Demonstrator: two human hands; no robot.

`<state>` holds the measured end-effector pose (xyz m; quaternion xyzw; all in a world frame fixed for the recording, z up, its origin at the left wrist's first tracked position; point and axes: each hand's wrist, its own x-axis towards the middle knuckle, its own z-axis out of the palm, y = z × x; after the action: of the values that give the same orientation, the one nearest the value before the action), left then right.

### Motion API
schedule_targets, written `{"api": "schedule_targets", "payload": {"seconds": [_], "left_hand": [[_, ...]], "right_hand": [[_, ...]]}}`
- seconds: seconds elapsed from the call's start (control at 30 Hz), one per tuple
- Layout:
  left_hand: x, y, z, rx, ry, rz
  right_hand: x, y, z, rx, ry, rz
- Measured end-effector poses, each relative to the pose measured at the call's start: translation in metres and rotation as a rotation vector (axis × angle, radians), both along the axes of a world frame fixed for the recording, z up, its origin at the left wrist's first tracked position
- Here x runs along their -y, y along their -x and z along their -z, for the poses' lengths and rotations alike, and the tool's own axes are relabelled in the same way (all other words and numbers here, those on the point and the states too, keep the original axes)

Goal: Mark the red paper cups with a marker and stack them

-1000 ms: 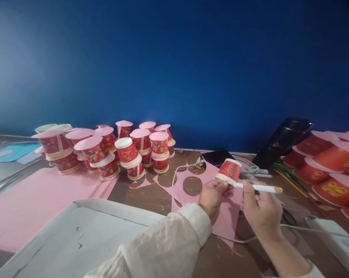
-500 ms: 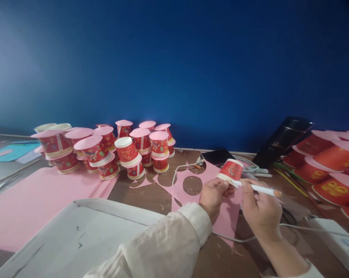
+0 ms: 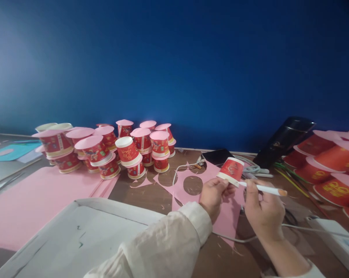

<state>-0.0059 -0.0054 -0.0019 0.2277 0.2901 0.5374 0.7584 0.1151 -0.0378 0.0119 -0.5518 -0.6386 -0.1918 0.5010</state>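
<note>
My left hand point(image 3: 213, 194) grips a small red paper cup point(image 3: 231, 170) by its white rim, holding it tilted on its side above the table. My right hand point(image 3: 263, 210) pinches a white pen-like tool with an orange end point(image 3: 264, 189), whose tip touches the cup's rim. Beneath both hands lies a pink paper sheet point(image 3: 188, 181) with round holes cut out of it. A white sleeve covers my left forearm.
A cluster of several red cups with pink paper lids point(image 3: 128, 148) stands at the back left. Larger red cups point(image 3: 327, 162) lie at the right by a black object point(image 3: 284, 139). A white tray point(image 3: 75, 235), pink sheets point(image 3: 32, 200), cables and a power strip point(image 3: 333, 235) surround me.
The cup and the tool have shifted slightly up and to the right; the tool's tip stays at the cup's rim. Both hands keep their grips.
</note>
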Motion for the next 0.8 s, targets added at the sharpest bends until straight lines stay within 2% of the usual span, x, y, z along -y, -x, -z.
{"api": "schedule_targets", "payload": {"seconds": [0.33,0.47,0.67,0.8], "left_hand": [[0.0006,0.001,-0.0024,0.095,0.019,-0.009],[0.0017,0.0023,-0.0046,0.115,0.032,-0.013],[0.0014,0.0037,-0.0052,0.084,0.062,-0.003],[0.0005,0.0039,-0.0063,0.096,0.07,-0.003]], "right_hand": [[0.0002,0.0013,-0.0012,0.006,-0.027,-0.08],[0.0025,0.0024,-0.0009,-0.023,-0.003,-0.061],[0.005,-0.0004,-0.0004,-0.201,0.071,0.027],[0.0046,-0.0015,0.0012,-0.161,0.097,0.026]]}}
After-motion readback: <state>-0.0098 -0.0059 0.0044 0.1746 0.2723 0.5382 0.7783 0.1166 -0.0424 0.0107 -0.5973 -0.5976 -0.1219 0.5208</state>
